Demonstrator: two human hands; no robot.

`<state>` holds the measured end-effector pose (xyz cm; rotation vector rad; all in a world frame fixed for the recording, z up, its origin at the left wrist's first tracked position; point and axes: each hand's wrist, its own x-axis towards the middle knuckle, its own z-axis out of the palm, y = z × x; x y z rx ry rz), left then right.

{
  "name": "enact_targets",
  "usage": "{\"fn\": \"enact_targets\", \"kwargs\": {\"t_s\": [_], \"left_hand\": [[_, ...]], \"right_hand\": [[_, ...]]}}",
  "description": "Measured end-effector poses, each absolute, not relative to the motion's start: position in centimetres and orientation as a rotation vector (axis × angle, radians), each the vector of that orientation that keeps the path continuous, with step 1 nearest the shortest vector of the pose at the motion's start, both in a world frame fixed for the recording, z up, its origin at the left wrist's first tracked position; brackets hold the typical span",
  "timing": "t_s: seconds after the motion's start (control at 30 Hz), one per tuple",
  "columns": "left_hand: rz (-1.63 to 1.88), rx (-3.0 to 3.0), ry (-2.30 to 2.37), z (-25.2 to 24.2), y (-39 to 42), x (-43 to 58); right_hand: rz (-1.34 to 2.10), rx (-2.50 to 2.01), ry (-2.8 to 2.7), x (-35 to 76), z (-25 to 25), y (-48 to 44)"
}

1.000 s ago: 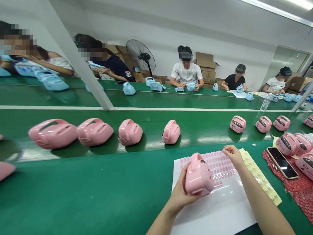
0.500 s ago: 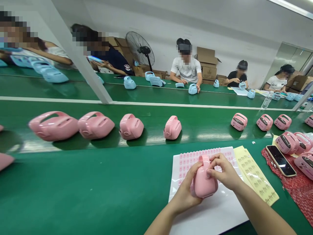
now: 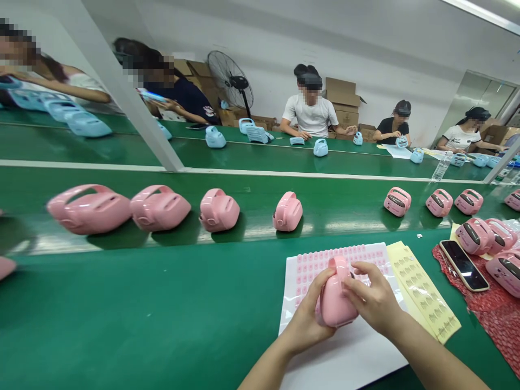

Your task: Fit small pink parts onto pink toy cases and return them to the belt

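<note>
My left hand [image 3: 311,319] is wrapped around the side of a glossy pink plastic case with a top handle [image 3: 336,303], holding it upright and slightly tilted. My right hand [image 3: 374,298] is at the case's right side, its thumb touching the shell below the handle and its index finger lifted apart. What lies under the right fingertips is too small to make out. Beneath both hands lies a white sheet [image 3: 341,357] with rows of small pink pieces [image 3: 304,271] along its far part. Yellow sticker sheets [image 3: 426,298] lie at its right.
Pink cases [image 3: 219,211] stand in a row on the green belt [image 3: 345,211] ahead. A phone [image 3: 465,265] and more pink cases [image 3: 504,273] lie on red bubble wrap [image 3: 487,314] at right. Across a white rail [image 3: 260,173], several people work with blue cases [image 3: 320,147].
My right thumb and index finger have spread apart from their pinch at the case's side. The left hand keeps its hold. Across the belt, a person's hand has left one blue case for another.
</note>
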<state>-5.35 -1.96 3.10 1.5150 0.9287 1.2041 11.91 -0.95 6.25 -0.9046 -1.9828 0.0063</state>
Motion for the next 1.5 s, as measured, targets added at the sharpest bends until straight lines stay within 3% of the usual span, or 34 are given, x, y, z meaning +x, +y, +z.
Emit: {"fn": "enact_targets", "kwargs": {"t_s": [0.1, 0.4, 0.53, 0.63, 0.9, 1.5], "left_hand": [[1.209, 1.560, 0.948, 3.0, -2.0, -5.5], [1.356, 1.356, 1.022, 2.8, -2.1, -5.4], [1.452, 1.071, 1.098, 2.9, -1.9, -5.5], [1.475, 0.826, 0.965, 2.9, -1.5, -5.8], [1.420, 0.583, 0.843, 2.8, -1.6, -5.9], [1.458, 0.643, 0.958, 2.9, -1.9, -6.1]], "right_hand": [[-0.080, -0.980, -1.951, 11.6, 6.0, -1.5], [0.479, -1.294, -1.762, 11.9, 5.3, 1.5], [0.187, -1.926, -1.498, 18.8, 4.4, 5.3], [0.128, -2.114, -1.374, 23.3, 3.4, 6.1], [0.152, -2.181, -1.299, 23.8, 1.0, 5.4], [0.337, -2.134, -1.198, 23.1, 1.1, 5.6]]}}
